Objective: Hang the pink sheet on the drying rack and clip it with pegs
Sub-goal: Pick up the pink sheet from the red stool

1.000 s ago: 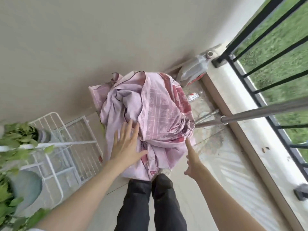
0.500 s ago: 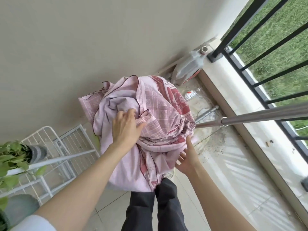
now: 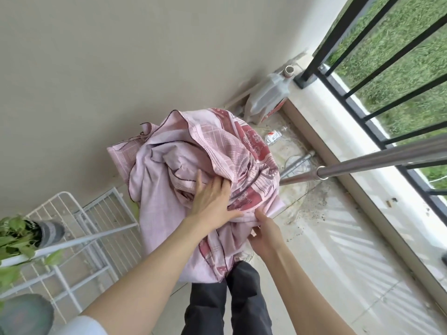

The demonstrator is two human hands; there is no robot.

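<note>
The pink patterned sheet (image 3: 169, 180) hangs in a crumpled bunch over the near end of a steel rail (image 3: 362, 163) that runs in from the right. My left hand (image 3: 212, 201) lies flat on the middle of the bunch, fingers straight and tips slipped under a fold. My right hand (image 3: 266, 230) grips the sheet's lower right edge from below, with the thumb on top and the fingers hidden in the cloth. I see no pegs.
A white wire rack (image 3: 96, 213) stands low on the left beside a potted plant (image 3: 17, 238). A grey jerry can (image 3: 268, 95) and a plastic bottle (image 3: 273, 135) lie in the far corner. A black railing (image 3: 387, 93) lines the right. My legs (image 3: 227, 298) are below the sheet.
Both hands reached forward onto the sheet. My left hand slid right and flattened on the bunch; my right hand rose and took hold of the lower edge.
</note>
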